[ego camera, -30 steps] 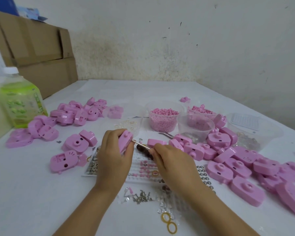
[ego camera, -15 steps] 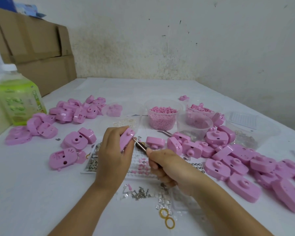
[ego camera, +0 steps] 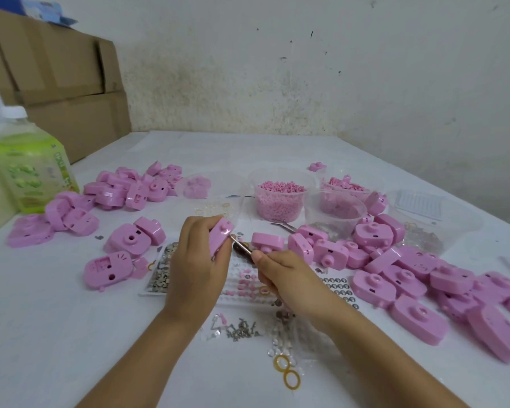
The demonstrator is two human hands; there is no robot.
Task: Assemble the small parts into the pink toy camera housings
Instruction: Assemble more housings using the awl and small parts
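Note:
My left hand [ego camera: 193, 260] grips a pink camera housing [ego camera: 222, 234] upright above the middle of the table. My right hand [ego camera: 289, 279] pinches metal tweezers [ego camera: 242, 245], and their tip touches the housing's right side. Under both hands lies a white parts tray [ego camera: 248, 285] with small pink pieces and metal rings. Loose screws [ego camera: 242, 331] and clear lenses lie in front of it. What the tweezers hold at the tip is too small to see.
Pink housings are heaped at the left [ego camera: 124, 189] and the right [ego camera: 424, 278]. Clear tubs [ego camera: 280, 198] of pink bits stand behind the tray. A green bottle [ego camera: 33, 169] and cardboard boxes [ego camera: 62, 92] stand at the far left. Yellow rings [ego camera: 287, 373] lie near the front.
My right hand has shifted slightly, keeping the tweezers' tip at the housing's side. The left hand still holds the housing in about the same place.

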